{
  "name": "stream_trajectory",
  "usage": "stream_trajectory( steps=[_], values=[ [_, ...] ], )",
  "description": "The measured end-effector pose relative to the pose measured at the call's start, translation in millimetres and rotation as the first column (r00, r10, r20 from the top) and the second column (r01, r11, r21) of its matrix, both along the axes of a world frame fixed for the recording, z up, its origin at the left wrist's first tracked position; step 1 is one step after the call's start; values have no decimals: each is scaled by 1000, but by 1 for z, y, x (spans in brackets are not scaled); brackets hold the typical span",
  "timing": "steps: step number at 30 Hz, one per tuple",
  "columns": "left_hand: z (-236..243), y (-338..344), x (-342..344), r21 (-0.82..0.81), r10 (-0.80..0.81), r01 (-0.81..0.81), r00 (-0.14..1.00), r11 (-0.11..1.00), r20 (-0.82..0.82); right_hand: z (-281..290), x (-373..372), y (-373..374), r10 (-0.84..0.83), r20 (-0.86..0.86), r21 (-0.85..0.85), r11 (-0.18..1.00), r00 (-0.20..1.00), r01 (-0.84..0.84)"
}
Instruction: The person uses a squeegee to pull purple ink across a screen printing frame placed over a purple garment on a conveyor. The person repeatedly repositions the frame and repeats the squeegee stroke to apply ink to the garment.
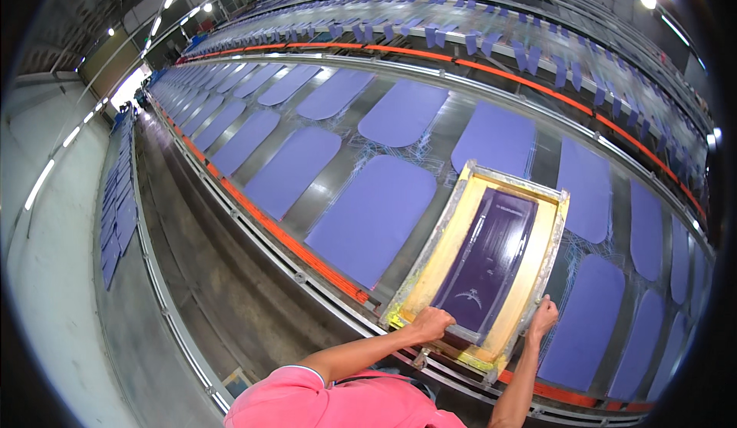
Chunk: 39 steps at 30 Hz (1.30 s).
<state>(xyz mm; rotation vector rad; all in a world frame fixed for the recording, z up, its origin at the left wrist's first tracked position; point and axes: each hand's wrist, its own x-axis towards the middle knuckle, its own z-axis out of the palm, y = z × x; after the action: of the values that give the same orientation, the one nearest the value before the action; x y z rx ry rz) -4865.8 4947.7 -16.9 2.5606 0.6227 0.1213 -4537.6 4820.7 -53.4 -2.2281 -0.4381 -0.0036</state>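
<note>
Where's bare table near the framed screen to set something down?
Left of the framed screen, a narrow bare strip of table separates it from a purple panel; another strip lies beyond, before the next panel. The left hand crowds the screen's near end; the right hand, its right side.

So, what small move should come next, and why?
Probably lift the yellow-bordered rectangular screen: the left hand is at its near end, the right hand grips its right edge, and flat, rounded purple panels lie beside it.
</note>
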Motion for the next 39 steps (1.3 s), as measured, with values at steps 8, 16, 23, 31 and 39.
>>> stream_trajectory(
  steps=[8, 16, 23, 31, 39],
  values=[
    [14, 144, -164, 74, 102, -100, 995, 992, -20, -24, -183, 156, 34, -195, 238, 971, 980, 14],
    [11, 235, -253, 95, 44, -40, 998, 995, -39, -30, -262, 245, 100, -258, 301, 953, 961, -18],
    [9, 236, -273, 59, 80, -77, 996, 995, -35, -56, -267, 258, 137, -190, 252, 964, 972, -87],
    [-8, 224, -281, 82, 3, -11, 995, 997, 97, -61, -264, 260, -7, -155, 86, 996, 988, 20],
    [-16, 317, -187, 217, 24, -69, 978, 974, 207, 6, -275, 311, 100, 217, -24, 995, 971, -97]
  ],
)
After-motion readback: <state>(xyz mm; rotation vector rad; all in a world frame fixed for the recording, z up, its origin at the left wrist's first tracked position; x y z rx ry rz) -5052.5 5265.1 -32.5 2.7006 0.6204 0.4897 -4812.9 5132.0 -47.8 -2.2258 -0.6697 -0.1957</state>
